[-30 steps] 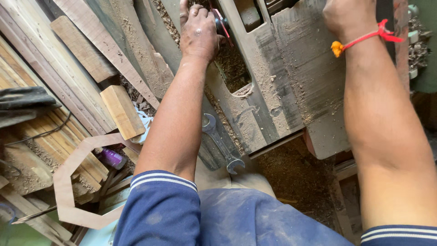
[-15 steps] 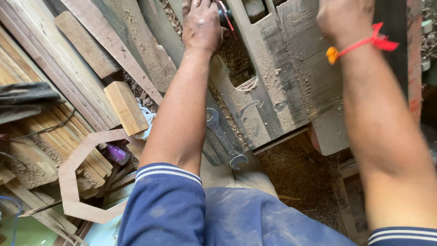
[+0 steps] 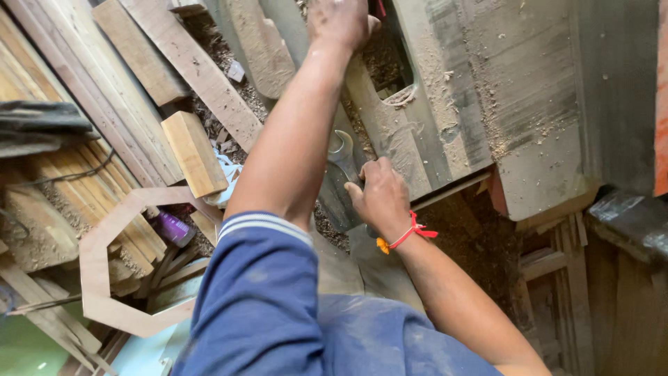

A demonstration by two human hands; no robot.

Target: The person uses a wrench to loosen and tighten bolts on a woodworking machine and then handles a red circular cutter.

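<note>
A grey, sawdust-strewn wooden machine table (image 3: 529, 104) fills the upper right, with a slot cut through it near its left edge. Left of it, long wooden planks (image 3: 83, 132) lie stacked on a slant over sawdust and shavings. An octagonal wooden frame (image 3: 94, 268) rests on the lower planks; a short pale wooden block (image 3: 193, 153) lies just above it. The left hand (image 3: 339, 21) reaches to the top edge beside the slot, fingers curled downward; what it grips is cut off by the picture's edge and cannot be told. The right hand (image 3: 381, 198), a red string (image 3: 410, 235) at its wrist, is closed around the handle of a metal spanner (image 3: 343, 154), whose open head points upward just below the table's edge, between the two forearms.
</note>
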